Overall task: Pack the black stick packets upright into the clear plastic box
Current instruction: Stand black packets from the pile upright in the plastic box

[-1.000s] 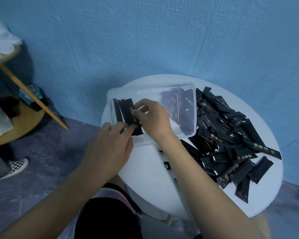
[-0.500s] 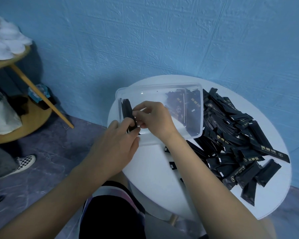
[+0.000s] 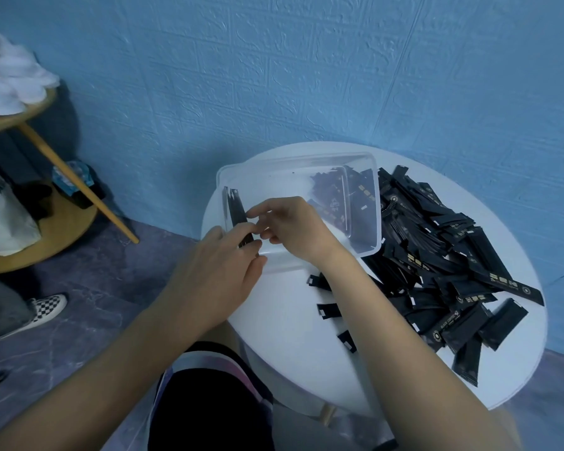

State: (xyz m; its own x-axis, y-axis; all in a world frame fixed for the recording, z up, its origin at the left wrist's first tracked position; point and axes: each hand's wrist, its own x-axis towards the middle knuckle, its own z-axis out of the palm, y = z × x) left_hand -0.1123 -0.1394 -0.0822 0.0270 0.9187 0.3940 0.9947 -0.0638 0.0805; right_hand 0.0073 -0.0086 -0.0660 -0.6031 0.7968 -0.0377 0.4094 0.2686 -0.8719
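Observation:
A clear plastic box (image 3: pixel 306 164) stands on the round white table (image 3: pixel 293 346). A few black stick packets (image 3: pixel 235 209) stand upright against the box's left wall. My left hand (image 3: pixel 222 271) reaches over the box's near left corner and its fingertips touch those packets low down. My right hand (image 3: pixel 293 226) is inside the box, thumb and fingers pinching the same packets from the right. A large loose heap of black stick packets (image 3: pixel 437 249) lies on the table right of the box; some show through the box's right wall.
A few packets (image 3: pixel 328 310) lie on the table near my right forearm. A wooden side table (image 3: pixel 46 229) with a white bag stands at the left. Someone's checkered shoe (image 3: pixel 46 310) is on the floor. The blue wall is close behind the table.
The packets at the box's left end went from leaning and spread to standing tight against the left wall. Both hands shifted slightly left with them; the camera view moved too.

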